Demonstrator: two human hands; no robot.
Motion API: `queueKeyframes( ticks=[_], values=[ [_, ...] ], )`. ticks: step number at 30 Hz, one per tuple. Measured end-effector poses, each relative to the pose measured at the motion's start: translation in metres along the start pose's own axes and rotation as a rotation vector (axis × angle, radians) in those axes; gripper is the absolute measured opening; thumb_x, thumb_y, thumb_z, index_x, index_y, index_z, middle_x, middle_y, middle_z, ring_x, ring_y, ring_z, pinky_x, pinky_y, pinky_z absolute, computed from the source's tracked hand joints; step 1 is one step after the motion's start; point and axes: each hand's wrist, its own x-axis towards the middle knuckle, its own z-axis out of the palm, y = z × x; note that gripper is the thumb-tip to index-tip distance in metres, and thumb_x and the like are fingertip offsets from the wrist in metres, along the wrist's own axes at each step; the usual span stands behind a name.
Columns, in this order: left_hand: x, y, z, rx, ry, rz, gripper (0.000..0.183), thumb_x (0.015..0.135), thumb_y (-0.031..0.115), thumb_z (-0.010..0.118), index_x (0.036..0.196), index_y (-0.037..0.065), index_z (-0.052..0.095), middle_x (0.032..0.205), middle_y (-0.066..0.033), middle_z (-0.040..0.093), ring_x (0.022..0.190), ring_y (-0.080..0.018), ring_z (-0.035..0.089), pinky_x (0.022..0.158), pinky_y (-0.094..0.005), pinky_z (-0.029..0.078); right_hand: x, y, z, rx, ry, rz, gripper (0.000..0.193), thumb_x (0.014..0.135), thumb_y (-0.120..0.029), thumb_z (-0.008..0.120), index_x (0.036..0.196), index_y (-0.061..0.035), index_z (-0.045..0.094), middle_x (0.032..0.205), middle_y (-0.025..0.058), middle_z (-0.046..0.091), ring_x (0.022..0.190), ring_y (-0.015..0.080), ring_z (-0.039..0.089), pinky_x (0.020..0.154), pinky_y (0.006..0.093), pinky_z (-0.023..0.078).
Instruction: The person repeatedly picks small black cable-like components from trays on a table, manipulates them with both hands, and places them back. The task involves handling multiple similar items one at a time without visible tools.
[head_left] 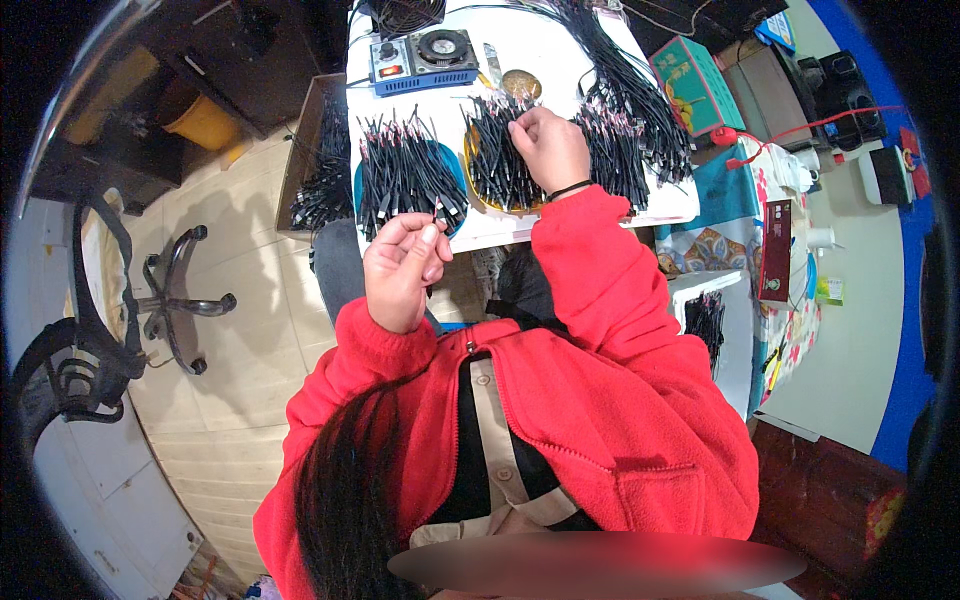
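Observation:
My left hand (400,268) is held just off the table's near edge, thumb and fingers pinched on a thin black cable (436,212) whose tip stands up above the fingertips. Beyond it lies a pile of short black cables (400,165) with pinkish stripped ends, on a blue tray (455,165). My right hand (556,150) reaches over the middle pile of cables (492,160), which rests on a yellow tray (470,185). Its fingers are closed at the wire ends; what is between them is too small to make out. More cables (618,165) lie right of that wrist.
A small blue device (425,62) with a dial and red switch sits at the back, beside a round copper-coloured dish (521,84). A green box (692,85) stands at the right. A cardboard box of cables (318,165) adjoins the table's left side; an office chair (170,300) stands farther left.

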Motion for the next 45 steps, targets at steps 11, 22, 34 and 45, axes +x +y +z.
queueKeyframes(
  ticks=[11, 22, 34, 45],
  values=[
    [-0.01, -0.006, 0.018, 0.105, 0.061, -0.019, 0.012, 0.093, 0.008, 0.055, 0.101, -0.001, 0.06, 0.081, -0.0108, 0.065, 0.06, -0.0089, 0.054, 0.053, -0.0201, 0.042, 0.003, 0.02, -0.002, 0.864, 0.166, -0.099, 0.012, 0.09, -0.009, 0.061, 0.097, 0.0008, 0.06, 0.078, 0.0013, 0.061, 0.066, 0.0062, 0.055, 0.059, 0.0188, 0.044],
    [-0.006, 0.007, 0.053, 0.114, 0.106, 0.167, 0.016, 0.091, 0.001, 0.056, 0.105, -0.004, 0.062, 0.106, -0.0154, 0.064, 0.097, -0.0201, 0.062, 0.087, -0.0376, 0.055, -0.061, -0.021, -0.038, 1.072, 0.003, -0.023, 0.014, 0.091, -0.013, 0.06, 0.095, -0.0002, 0.059, 0.075, 0.0011, 0.06, 0.063, 0.0051, 0.052, 0.055, 0.0179, 0.041],
    [-0.014, -0.005, 0.08, -0.013, 0.04, 0.137, 0.018, 0.085, 0.0, 0.064, 0.103, -0.002, 0.066, 0.106, -0.0105, 0.065, 0.09, -0.0141, 0.062, 0.079, -0.0257, 0.051, -0.138, -0.047, -0.05, 1.194, -0.21, -0.053, 0.01, 0.09, -0.011, 0.062, 0.094, -0.0014, 0.058, 0.078, -0.0015, 0.059, 0.068, 0.0036, 0.052, 0.059, 0.0191, 0.043],
    [-0.026, -0.007, 0.079, 0.053, 0.02, 0.111, 0.014, 0.086, 0.0, 0.064, 0.099, -0.003, 0.066, 0.099, -0.0089, 0.066, 0.083, -0.0113, 0.061, 0.073, -0.024, 0.051, -0.15, -0.044, -0.051, 1.186, -0.206, -0.064, 0.012, 0.091, -0.012, 0.061, 0.096, -0.0017, 0.059, 0.082, -0.0006, 0.061, 0.07, 0.0044, 0.054, 0.06, 0.0198, 0.045]
  ],
)
